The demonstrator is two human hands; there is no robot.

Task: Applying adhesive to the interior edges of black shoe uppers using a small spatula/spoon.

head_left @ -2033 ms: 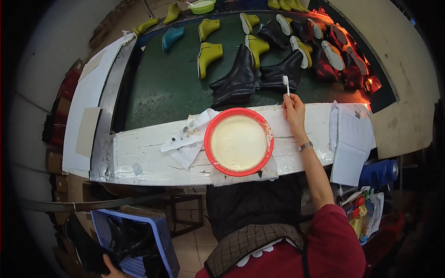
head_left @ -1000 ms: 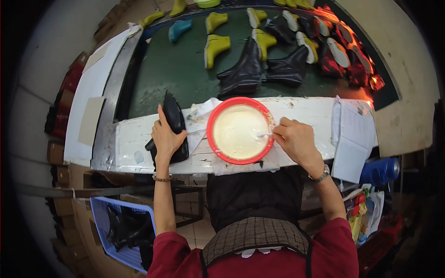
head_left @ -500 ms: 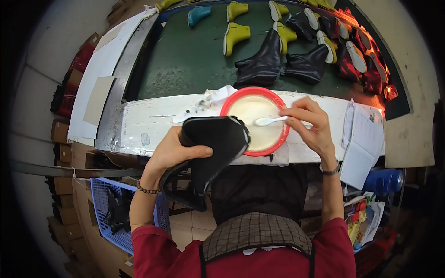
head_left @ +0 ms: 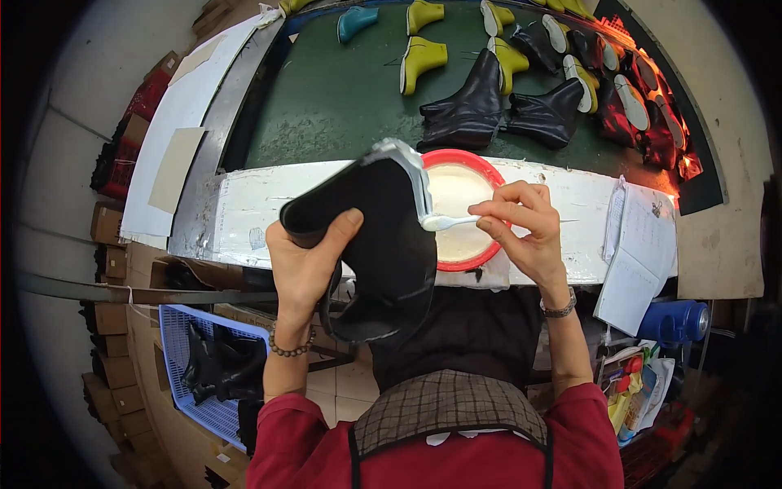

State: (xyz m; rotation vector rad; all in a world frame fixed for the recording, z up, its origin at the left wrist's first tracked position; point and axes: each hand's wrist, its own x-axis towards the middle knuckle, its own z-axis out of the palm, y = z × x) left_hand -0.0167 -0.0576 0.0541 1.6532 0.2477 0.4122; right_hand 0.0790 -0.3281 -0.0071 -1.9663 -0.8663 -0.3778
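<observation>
My left hand [head_left: 305, 261] grips a black boot upper [head_left: 379, 236] by its side, thumb across the inner face. The upper is tilted over the left part of a red-rimmed bowl [head_left: 468, 157] of creamy white liquid [head_left: 458, 191]. A wet white band [head_left: 414, 167] coats the upper's far right edge. In my right hand [head_left: 525, 224], a small white brush [head_left: 454, 221] is pinched by its handle. Its head touches the coated edge, just above the bowl. The bristles are too small to make out.
Black boots [head_left: 464, 106] and yellow-green boot forms [head_left: 423, 63] stand on the green belt [head_left: 326, 106] beyond the white ledge [head_left: 244, 204]. Papers [head_left: 635, 244] lie right, above a blue flask [head_left: 674, 319]. A blue basket [head_left: 183, 383] with black pieces sits lower left.
The boot upper has turned and risen, its edge now white-coated and facing the bowl. My right hand has brought the brush left, from over the liquid to that edge.
</observation>
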